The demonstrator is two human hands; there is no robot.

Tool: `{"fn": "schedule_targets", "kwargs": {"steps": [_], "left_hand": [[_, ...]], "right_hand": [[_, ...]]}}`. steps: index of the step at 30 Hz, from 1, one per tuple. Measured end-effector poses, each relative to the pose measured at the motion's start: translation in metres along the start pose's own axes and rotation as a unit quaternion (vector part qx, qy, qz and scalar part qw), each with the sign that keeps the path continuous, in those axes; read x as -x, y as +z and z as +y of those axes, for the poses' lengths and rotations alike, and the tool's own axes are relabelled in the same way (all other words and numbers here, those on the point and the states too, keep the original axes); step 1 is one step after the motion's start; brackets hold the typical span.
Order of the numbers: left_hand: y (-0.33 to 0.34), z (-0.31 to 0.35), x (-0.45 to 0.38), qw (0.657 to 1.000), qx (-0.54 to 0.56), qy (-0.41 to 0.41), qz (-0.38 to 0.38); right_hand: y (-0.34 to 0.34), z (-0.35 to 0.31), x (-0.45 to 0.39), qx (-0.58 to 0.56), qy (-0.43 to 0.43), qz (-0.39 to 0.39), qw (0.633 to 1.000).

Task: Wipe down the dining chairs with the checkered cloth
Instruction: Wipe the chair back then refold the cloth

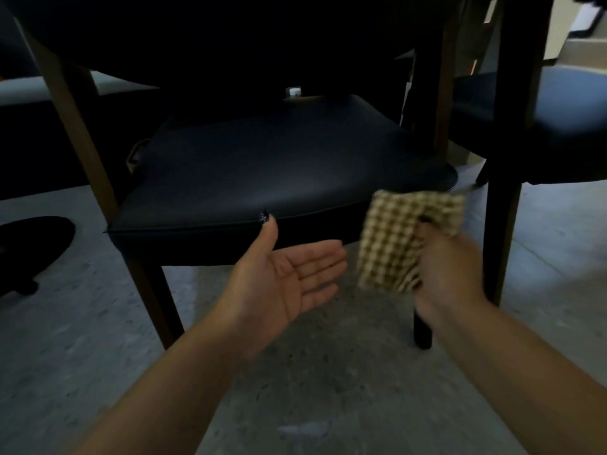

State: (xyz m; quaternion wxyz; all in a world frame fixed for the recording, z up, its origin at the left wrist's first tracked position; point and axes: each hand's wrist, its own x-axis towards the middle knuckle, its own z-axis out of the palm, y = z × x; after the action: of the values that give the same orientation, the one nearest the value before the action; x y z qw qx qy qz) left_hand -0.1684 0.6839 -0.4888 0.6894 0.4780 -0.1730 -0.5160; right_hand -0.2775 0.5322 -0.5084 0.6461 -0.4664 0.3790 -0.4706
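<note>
**Cloth at the seat's front right corner**

Cloth (402, 239), checkered tan and brown, hangs bunched in the right hand (448, 272), just off the front right corner of the chair (262, 165). Fingers of that hand are curled round the fabric, gripping it; hand and cloth are both blurred. Cloth's upper edge overlaps the seat's front corner in view; whether it touches the upholstery I cannot tell.

Left hand (289, 280) is released: palm up, fingers straight and together, pointing toward the cloth, holding nothing. Its thumb stands up in front of the seat's front edge, near the middle, by a small zip pull on the seam. Contact with the seat cannot be told. The two hands are near each other but apart.

Seat is dark, padded, smooth, with a piped seam along the front. Frame and legs are dark wood. Front left leg shows fully; front right leg is largely hidden behind the right hand and cloth.

Second chair (542, 119) of the same kind stands just to the right, its seat at the frame's right edge.

Floor (312, 372) is pale grey, speckled. Dark rounded shape lies on it at far left; too dim to identify.
</note>
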Motion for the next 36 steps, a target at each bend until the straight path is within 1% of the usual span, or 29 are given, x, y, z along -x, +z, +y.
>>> {"fn": "schedule_targets", "kwargs": {"steps": [1, 3, 4, 5, 6, 7, 9, 11, 12, 14, 16, 18, 20, 22, 23, 25, 27, 29, 30, 32, 33, 34, 35, 36], "left_hand": [[-0.003, -0.001, -0.001, 1.000, -0.003, 0.001, 0.018], [-0.010, -0.002, -0.005, 0.997, -0.017, 0.003, 0.078], [-0.015, -0.003, -0.008, 0.993, -0.015, 0.002, 0.114], [-0.019, -0.004, -0.010, 0.989, -0.002, -0.003, 0.149], [-0.023, -0.005, -0.012, 0.984, 0.018, -0.009, 0.179], [-0.028, -0.005, -0.013, 0.978, 0.040, -0.012, 0.204], [-0.038, -0.006, -0.012, 0.966, 0.087, 0.002, 0.242], [-0.051, -0.001, -0.007, 0.954, 0.129, 0.039, 0.268], [-0.058, 0.003, -0.003, 0.947, 0.148, 0.065, 0.276], [-0.077, 0.015, 0.006, 0.935, 0.176, 0.121, 0.282], [-0.094, 0.028, 0.012, 0.933, 0.176, 0.146, 0.277], [-0.104, 0.033, 0.012, 0.942, 0.133, 0.129, 0.281], [-0.109, 0.031, 0.010, 0.948, 0.097, 0.111, 0.283], [-0.114, 0.030, 0.009, 0.952, 0.086, 0.097, 0.276], [-0.116, 0.031, 0.010, 0.954, 0.082, 0.092, 0.273], [-0.122, 0.033, 0.013, 0.956, 0.075, 0.086, 0.269], [-0.126, 0.032, 0.015, 0.959, 0.079, 0.083, 0.258], [-0.132, 0.028, 0.019, 0.961, 0.087, 0.085, 0.248], [-0.136, 0.026, 0.022, 0.960, 0.103, 0.089, 0.243], [-0.147, 0.020, 0.026, 0.952, 0.159, 0.103, 0.239], [-0.152, 0.018, 0.028, 0.945, 0.188, 0.112, 0.243], [-0.158, 0.015, 0.029, 0.936, 0.215, 0.123, 0.251], [-0.164, 0.013, 0.031, 0.926, 0.238, 0.136, 0.258], [-0.168, 0.012, 0.032, 0.919, 0.252, 0.151, 0.262]], "right_hand": [[-0.010, -0.006, -0.015, -0.011, -0.046, 0.056, 0.997], [-0.031, -0.020, -0.042, -0.005, -0.147, 0.171, 0.974], [-0.039, -0.025, -0.054, -0.002, -0.184, 0.208, 0.961], [-0.045, -0.028, -0.065, 0.005, -0.205, 0.229, 0.952], [-0.047, -0.027, -0.074, 0.015, -0.212, 0.232, 0.949], [-0.046, -0.024, -0.082, 0.032, -0.213, 0.216, 0.952], [-0.031, -0.011, -0.092, 0.093, -0.202, 0.154, 0.963], [-0.008, 0.007, -0.089, 0.182, -0.190, 0.090, 0.961], [0.003, 0.013, -0.087, 0.215, -0.193, 0.078, 0.954], [0.019, 0.016, -0.083, 0.237, -0.195, 0.093, 0.947], [0.027, 0.017, -0.084, 0.232, -0.168, 0.116, 0.951], [0.031, 0.022, -0.079, 0.247, -0.154, 0.120, 0.949], [0.036, 0.033, -0.061, 0.281, -0.187, 0.125, 0.933], [0.045, 0.050, -0.033, 0.279, -0.225, 0.109, 0.927], [0.050, 0.060, -0.017, 0.269, -0.243, 0.080, 0.928], [0.057, 0.079, 0.012, 0.246, -0.278, -0.006, 0.928], [0.057, 0.092, 0.035, 0.228, -0.318, -0.094, 0.915], [0.063, 0.093, 0.053, 0.196, -0.386, -0.176, 0.884], [0.070, 0.089, 0.060, 0.176, -0.430, -0.216, 0.859], [0.098, 0.075, 0.072, 0.167, -0.511, -0.289, 0.792], [0.116, 0.067, 0.078, 0.183, -0.552, -0.316, 0.750], [0.136, 0.061, 0.083, 0.209, -0.599, -0.331, 0.698], [0.156, 0.058, 0.088, 0.244, -0.647, -0.338, 0.639], [0.173, 0.058, 0.093, 0.290, -0.687, -0.348, 0.569]]}}
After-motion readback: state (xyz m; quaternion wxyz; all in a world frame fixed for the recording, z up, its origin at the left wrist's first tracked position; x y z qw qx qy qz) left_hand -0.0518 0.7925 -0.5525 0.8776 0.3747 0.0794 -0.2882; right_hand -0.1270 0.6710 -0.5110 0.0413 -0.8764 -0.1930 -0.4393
